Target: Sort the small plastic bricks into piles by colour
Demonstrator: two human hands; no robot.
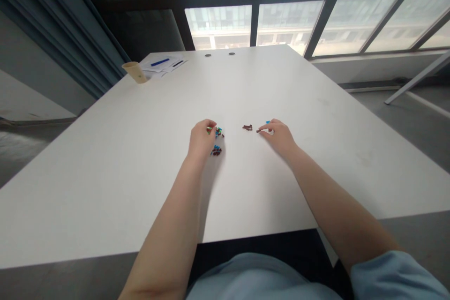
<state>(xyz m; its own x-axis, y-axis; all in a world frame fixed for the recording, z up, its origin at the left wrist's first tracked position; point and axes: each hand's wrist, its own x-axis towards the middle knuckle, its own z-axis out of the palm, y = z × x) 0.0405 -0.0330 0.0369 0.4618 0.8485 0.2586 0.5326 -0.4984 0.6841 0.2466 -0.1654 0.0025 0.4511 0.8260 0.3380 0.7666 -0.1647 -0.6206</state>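
Both my hands rest on a white table (140, 159), near its middle. My left hand (201, 138) is curled, its fingertips pinched on a tiny green piece beside a small heap of mixed coloured pieces (218, 140), blue, green and dark red. My right hand (277, 135) is closed in a pinch on a small dark red piece at its fingertips. A short row of dark red pieces (247, 127) lies just left of that hand. A blue piece (267, 122) shows behind its fingers.
A tan paper cup (135, 71) stands at the far left corner of the table, next to sheets of paper with a blue pen (160, 62). Two round grommets (220, 54) sit at the far edge. Large windows lie beyond.
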